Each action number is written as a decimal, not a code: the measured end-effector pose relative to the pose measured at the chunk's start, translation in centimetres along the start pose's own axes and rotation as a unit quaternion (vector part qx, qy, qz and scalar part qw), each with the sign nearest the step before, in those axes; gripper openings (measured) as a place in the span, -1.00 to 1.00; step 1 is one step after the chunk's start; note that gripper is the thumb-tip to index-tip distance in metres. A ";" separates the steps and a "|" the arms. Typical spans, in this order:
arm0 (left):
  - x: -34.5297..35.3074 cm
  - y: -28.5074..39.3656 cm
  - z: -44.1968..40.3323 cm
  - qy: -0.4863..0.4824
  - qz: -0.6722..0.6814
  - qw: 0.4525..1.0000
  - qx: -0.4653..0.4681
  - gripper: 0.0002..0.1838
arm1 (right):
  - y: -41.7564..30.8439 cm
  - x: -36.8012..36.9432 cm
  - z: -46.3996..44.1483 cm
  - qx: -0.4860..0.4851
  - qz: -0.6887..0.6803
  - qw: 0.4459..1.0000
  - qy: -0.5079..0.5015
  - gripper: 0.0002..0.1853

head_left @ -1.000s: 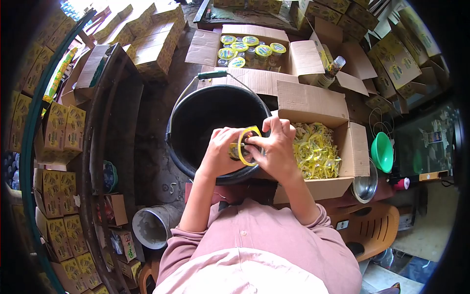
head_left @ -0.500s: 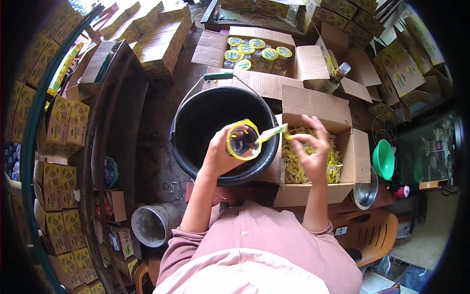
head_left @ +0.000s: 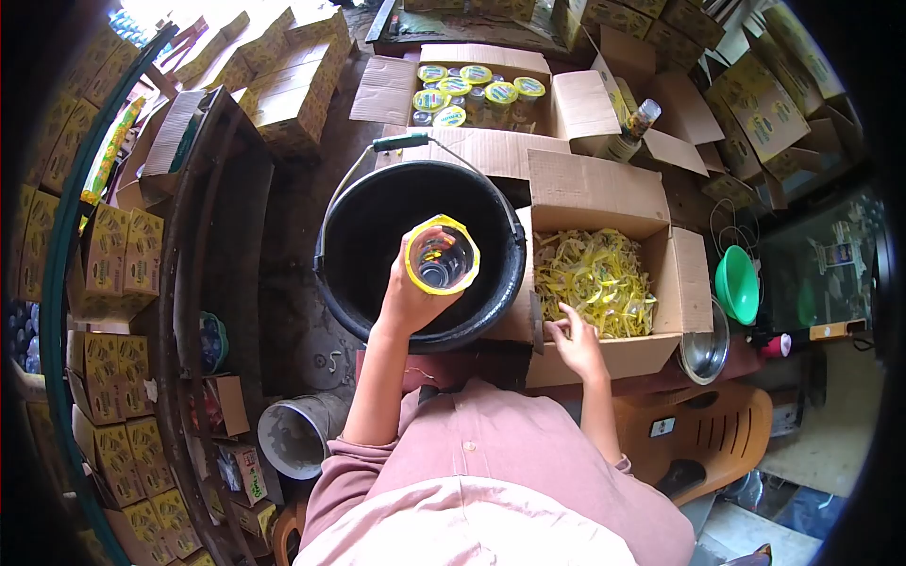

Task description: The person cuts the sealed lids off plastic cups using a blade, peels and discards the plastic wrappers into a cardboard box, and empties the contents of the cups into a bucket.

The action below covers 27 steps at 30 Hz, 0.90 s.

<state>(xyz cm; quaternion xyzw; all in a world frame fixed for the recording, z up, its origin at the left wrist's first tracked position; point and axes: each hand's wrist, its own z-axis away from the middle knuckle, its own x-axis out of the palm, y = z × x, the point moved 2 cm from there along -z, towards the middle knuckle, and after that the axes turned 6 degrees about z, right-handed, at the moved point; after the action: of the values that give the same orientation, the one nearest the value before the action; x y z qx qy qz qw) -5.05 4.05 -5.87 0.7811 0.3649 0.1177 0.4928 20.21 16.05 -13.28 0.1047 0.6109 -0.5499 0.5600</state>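
Note:
My left hand (head_left: pixel 411 297) is wrapped round a clear cup (head_left: pixel 440 269) with a yellow rim, its mouth tilted up towards me. The cup is held above a large black bucket (head_left: pixel 363 311) whose green-gripped handle stands raised. To the right, my right hand (head_left: pixel 578 345) is over the near edge of an open cardboard box (head_left: pixel 604 184). Its fingers are apart and no strip shows in them. Inside that box lies a heap of yellow and clear plastic strips (head_left: pixel 595 283).
Behind the bucket, an open carton (head_left: pixel 486 52) holds several yellow-lidded cups (head_left: pixel 453 87). A bottle (head_left: pixel 630 132) leans in another carton. At right are a green bowl (head_left: pixel 738 285), a metal bowl (head_left: pixel 708 354) and an orange chair (head_left: pixel 698 439). A grey pail (head_left: pixel 297 439) lies left.
The strip pinched in my right hand is gone from it, and that hand has moved down and slightly left, its fingers loosening. My left hand still holds the cup, now slightly further left.

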 end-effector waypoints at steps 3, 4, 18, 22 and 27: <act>0.1 -0.5 0.2 -0.012 0.020 1.000 -0.015 -0.32 | 0.4 1.6 -0.2 -0.005 -0.074 0.997 -0.010 -0.40; 0.1 -0.4 0.3 -0.012 0.023 1.000 -0.012 -0.31 | 0.4 1.9 -0.3 -0.025 -0.058 0.998 0.002 -0.39; 0.4 1.3 0.0 -0.030 0.019 0.999 0.021 -0.22 | -2.6 -1.7 -1.5 -0.049 -0.317 0.928 0.187 -0.80; 0.8 3.7 -0.5 -0.019 -0.024 0.997 0.067 -0.22 | -8.8 -5.5 -0.6 -0.186 -0.286 0.905 0.256 -0.81; 1.3 5.1 -0.3 0.029 0.007 0.997 0.067 -0.17 | -15.1 -6.3 0.8 -0.324 -0.219 0.871 0.297 -0.80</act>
<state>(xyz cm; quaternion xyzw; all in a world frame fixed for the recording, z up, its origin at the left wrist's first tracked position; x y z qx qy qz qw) -1.96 3.87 -1.62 0.8109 0.3808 0.1191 0.4281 11.64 12.79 0.31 -0.0603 0.8994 -0.3729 0.2201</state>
